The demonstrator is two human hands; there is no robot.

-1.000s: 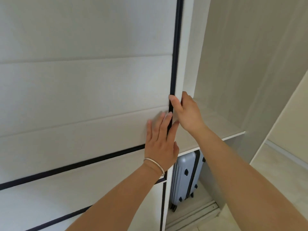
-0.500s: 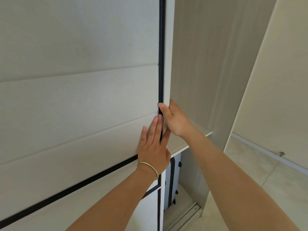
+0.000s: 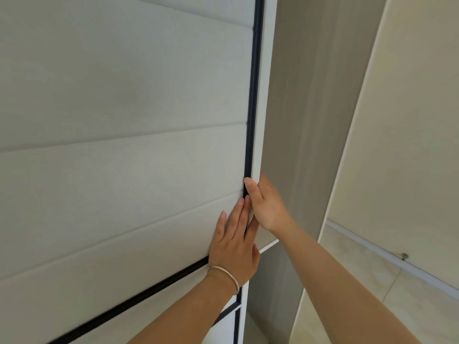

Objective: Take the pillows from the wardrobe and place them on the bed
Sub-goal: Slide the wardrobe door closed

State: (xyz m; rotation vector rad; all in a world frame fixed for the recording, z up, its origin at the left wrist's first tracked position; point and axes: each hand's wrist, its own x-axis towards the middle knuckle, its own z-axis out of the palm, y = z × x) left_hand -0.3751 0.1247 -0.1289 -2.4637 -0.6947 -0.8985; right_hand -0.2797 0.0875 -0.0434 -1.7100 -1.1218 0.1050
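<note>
A white sliding wardrobe door [image 3: 124, 157] with black trim fills the left and centre of the head view. My right hand [image 3: 265, 207] grips the door's right edge, thumb on the front and fingers behind. My left hand [image 3: 236, 244], with a thin bracelet on the wrist, lies flat against the door face just below, fingers straight. Only a narrow gap of the wardrobe interior [image 3: 298, 120] shows to the right of the door. No pillows are in sight.
A thin strip of white shelf edge [image 3: 269, 245] shows under my right wrist. The wardrobe's side panel [image 3: 347, 108] stands right of the gap. Beyond it are a beige wall [image 3: 409, 145] and tiled floor [image 3: 372, 281] with a small door stop [image 3: 404, 256].
The door has slid to the right with both hands on it. The opening has narrowed to a slim gap, and the grey suitcase and most of the shelf are now hidden.
</note>
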